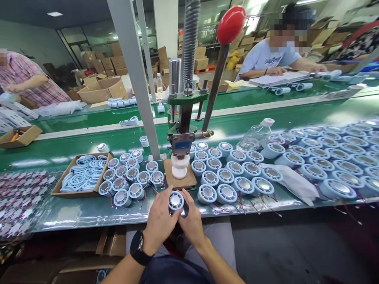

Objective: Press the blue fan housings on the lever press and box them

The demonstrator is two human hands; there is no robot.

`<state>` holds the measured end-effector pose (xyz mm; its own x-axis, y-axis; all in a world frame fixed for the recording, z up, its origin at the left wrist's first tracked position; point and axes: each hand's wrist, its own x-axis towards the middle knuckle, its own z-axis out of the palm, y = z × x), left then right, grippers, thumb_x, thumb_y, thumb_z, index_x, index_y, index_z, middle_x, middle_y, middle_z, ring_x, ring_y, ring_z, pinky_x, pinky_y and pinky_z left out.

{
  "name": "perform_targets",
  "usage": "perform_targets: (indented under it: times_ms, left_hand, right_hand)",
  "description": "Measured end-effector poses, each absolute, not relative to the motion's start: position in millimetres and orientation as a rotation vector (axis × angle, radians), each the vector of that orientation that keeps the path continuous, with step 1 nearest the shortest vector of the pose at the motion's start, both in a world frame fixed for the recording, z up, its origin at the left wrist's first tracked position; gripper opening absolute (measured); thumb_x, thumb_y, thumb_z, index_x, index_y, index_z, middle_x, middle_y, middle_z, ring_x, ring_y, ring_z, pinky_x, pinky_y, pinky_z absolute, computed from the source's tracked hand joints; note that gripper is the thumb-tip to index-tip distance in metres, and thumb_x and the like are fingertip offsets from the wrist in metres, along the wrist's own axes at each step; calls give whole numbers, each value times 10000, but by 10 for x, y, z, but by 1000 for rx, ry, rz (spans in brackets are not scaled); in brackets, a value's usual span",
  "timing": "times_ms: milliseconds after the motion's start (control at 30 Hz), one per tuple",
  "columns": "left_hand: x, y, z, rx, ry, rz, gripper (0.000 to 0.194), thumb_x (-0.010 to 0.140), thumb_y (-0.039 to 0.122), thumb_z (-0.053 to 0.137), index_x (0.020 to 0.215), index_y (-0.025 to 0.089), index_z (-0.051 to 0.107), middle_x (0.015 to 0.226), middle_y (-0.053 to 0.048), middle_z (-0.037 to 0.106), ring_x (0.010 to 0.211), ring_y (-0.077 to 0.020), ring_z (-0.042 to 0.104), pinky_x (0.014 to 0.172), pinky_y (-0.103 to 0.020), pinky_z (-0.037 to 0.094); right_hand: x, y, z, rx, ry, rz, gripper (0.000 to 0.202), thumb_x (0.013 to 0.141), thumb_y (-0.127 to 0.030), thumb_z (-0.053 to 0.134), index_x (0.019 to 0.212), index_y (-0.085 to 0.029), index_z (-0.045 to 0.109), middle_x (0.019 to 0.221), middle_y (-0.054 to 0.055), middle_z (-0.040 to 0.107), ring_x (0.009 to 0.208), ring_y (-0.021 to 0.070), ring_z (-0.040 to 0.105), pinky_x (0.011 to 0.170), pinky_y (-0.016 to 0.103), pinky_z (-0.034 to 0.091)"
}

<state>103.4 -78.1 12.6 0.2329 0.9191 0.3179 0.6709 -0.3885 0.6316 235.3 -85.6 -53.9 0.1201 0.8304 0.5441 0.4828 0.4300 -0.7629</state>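
While the glossy green tabletop (38, 156) spans the view, a metal press (186, 114) stands on it: coiled spring, smooth steel post, red egg-shaped knob (231, 24), white plastic tip (179, 169). Rows of round parts (226, 175) to its right, smaller cluster left: pale blue plastic, flat silvery centres, thin wires. Cardboard box (77, 194) at left, heaped with pale blue rings (84, 173). Clear bottle (251, 136), white cap, by the right-hand rows. Left hand (160, 217) (black watch (140, 248)), right hand (192, 221): grip opened about one part's width, both grasping opposite sides of one round workpiece (176, 200), silvery face up, just in front of the brown pad (189, 181) under the tip.
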Motion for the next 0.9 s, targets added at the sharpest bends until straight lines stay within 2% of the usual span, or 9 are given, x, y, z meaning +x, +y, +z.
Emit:
perform_targets:
  times_ms: [300, 533, 700, 800, 900]
  left_hand:
    - [1122, -775, 242, 1951, 1530, 912, 727, 753, 97, 643, 1425, 235, 402, 1264, -99, 596, 1234, -294, 533, 1086, -517, 432]
    - [1096, -828, 216, 1947, 1459, 928, 688, 791, 76, 575, 1431, 255, 398, 1325, -81, 562, 1248, -266, 504, 1094, -478, 417]
    - [1106, -852, 57, 1825, 1436, 999, 664, 802, 111, 567, 1432, 226, 390, 1370, -100, 526, 1306, -262, 459, 1136, -488, 373]
    - [1141, -849, -98, 1747, 1412, 1042, 580, 834, 175, 552, 1399, 174, 422, 1396, -133, 511, 1331, -266, 448, 1144, -493, 365]
    - [1142, -820, -150, 1714, 1370, 1036, 528, 815, 204, 573, 1334, 150, 496, 1359, -139, 563, 1276, -272, 517, 1110, -482, 409]
  right_hand:
    - [2350, -889, -460, -1230, -1557, 406, 729, 865, -123, 550, 1524, -205, 249, 1246, 109, 645, 1102, 196, 668, 905, 310, 583]
    - [2368, -891, -421, -1250, -1571, 481, 818, 875, -132, 544, 1569, -219, 121, 1284, 88, 632, 1109, 191, 666, 910, 306, 581]
    - [2388, -887, -537, -1233, -1745, 393, 662, 899, -131, 487, 1533, -202, 307, 1382, 130, 548, 1255, 234, 573, 1029, 383, 527]
    - [2503, -905, -538, -1236, -1924, 385, 691, 904, -105, 434, 1561, -203, 244, 1447, 144, 476, 1329, 237, 502, 1073, 414, 497]
    - [2783, -840, -147, -1193, -2191, 369, 753, 880, -102, 477, 1573, -221, 209, 1477, 135, 440, 1349, 245, 478, 1066, 406, 508]
